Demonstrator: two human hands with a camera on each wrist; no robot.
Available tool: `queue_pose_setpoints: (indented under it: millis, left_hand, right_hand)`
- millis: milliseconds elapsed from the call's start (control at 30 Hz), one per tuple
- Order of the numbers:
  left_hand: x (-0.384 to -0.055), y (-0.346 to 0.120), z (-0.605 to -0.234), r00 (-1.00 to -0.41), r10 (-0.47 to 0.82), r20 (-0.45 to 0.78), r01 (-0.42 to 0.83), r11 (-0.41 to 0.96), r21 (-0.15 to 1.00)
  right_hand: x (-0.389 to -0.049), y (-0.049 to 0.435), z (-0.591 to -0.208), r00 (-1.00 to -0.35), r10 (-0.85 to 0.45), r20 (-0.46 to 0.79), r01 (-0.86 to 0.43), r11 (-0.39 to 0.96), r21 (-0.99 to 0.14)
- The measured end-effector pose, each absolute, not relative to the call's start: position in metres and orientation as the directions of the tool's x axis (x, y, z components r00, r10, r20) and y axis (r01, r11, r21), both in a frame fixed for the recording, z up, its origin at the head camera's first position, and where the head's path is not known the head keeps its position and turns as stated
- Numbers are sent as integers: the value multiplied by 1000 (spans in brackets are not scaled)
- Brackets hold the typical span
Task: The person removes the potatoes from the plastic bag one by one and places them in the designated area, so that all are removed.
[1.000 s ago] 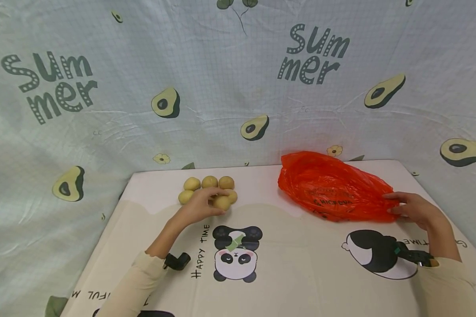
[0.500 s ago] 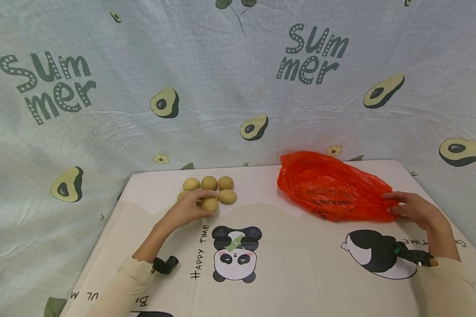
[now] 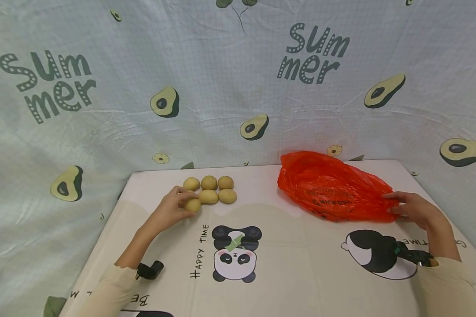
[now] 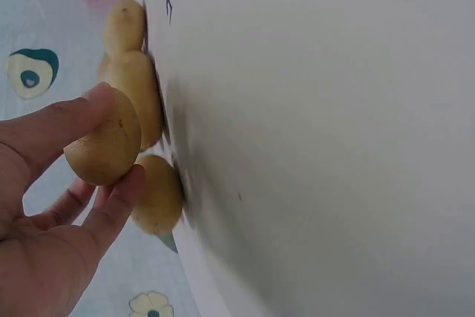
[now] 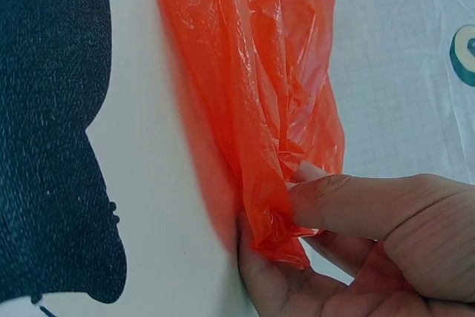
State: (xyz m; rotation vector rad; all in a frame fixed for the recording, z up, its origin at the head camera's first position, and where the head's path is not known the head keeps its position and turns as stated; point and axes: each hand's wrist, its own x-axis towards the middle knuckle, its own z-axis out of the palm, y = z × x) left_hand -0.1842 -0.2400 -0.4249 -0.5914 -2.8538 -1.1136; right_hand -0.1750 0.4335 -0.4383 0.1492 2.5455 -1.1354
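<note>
My left hand (image 3: 169,210) pinches a small yellow-brown potato (image 3: 192,205) between thumb and fingertips. In the left wrist view, the held potato (image 4: 107,142) appears raised off the tabletop, in front of another potato (image 4: 158,197). Several more potatoes (image 3: 208,197) lie in two short rows just beyond and right of that hand, which partly hides one of them. On the right, a red plastic bag (image 3: 333,193) lies on its side, and my right hand (image 3: 416,209) holds its near-right end. Seen from the right wrist, thumb and fingers pinch the gathered plastic (image 5: 274,231).
A pale printed cloth covers the table (image 3: 285,264), with a panda drawing (image 3: 235,259) in the middle. Behind the table hangs a light curtain (image 3: 206,57) with avocado prints. The bag stands close to the table's back edge.
My left hand has moved left along the front of the potato rows, carrying the potato with it and uncovering the potatoes on the right. My right hand and the bag stay in place.
</note>
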Motion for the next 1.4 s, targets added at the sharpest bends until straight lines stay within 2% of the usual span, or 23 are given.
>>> queue_pose_setpoints:
  millis: [567, 833, 1167, 1400]
  left_hand:
    - [-174, -267, -431, -934, 317, 163, 351, 741, 572]
    - [-176, -267, -433, -936, 321, 148, 345, 744, 572]
    - [-179, -260, -434, -932, 338, 131, 349, 742, 572]
    - [-178, -258, -436, -946, 304, 113, 312, 758, 572]
  right_hand:
    - [-176, 429, -439, -924, -32, -381, 260, 678, -687]
    - [-177, 428, -438, -928, -34, -370, 249, 681, -689]
    - [-168, 435, -437, -916, 5, -401, 307, 654, -692]
    - [-167, 431, -438, -920, 9, -392, 305, 647, -699]
